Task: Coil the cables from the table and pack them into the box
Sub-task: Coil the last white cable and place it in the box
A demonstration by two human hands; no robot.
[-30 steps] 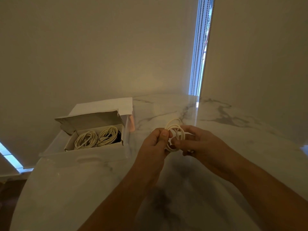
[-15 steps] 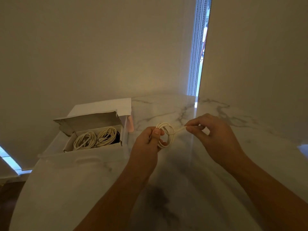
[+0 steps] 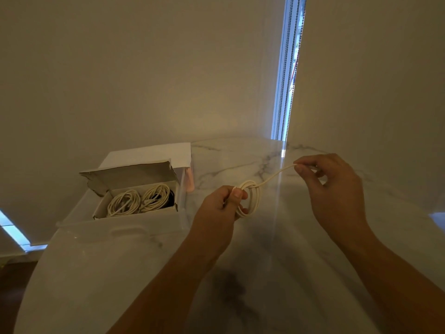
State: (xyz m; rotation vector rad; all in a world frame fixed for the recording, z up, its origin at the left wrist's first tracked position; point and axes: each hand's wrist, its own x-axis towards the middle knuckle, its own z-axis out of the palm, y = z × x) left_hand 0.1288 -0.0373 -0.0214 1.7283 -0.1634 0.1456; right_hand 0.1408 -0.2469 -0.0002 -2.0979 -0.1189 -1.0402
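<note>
The left hand (image 3: 220,204) gripped a small coil (image 3: 249,197) of cream cable above the counter (image 3: 144,273), thumb pressed on the near side of the loops and fingers curled behind them. The coil stood roughly upright, clear of the marble surface. From its top a free end (image 3: 277,174) of the same cable ran up and to the right in a nearly taut line to the right hand (image 3: 334,189). That hand pinched the end between thumb and forefinger, the other fingers loosely curled beneath. The two hands were held apart, the right one higher and farther from the person than the left.

To the left of the hands a cardboard box (image 3: 134,213) sat on the counter, near its back edge, with its lid (image 3: 130,175) folded up and back toward the wall (image 3: 144,80). Inside lay two coiled cables side by side: one (image 3: 124,203) in the left half and another (image 3: 156,196) in the right half, both cream. Something dark showed at the right end of the box behind the second coil, too dim to tell what it was.

A narrow strip of bright window (image 3: 286,80) with bead chains hanging down it stood behind the counter, between two blinds. The light was low and warm, and the marble showed grey veins
</note>
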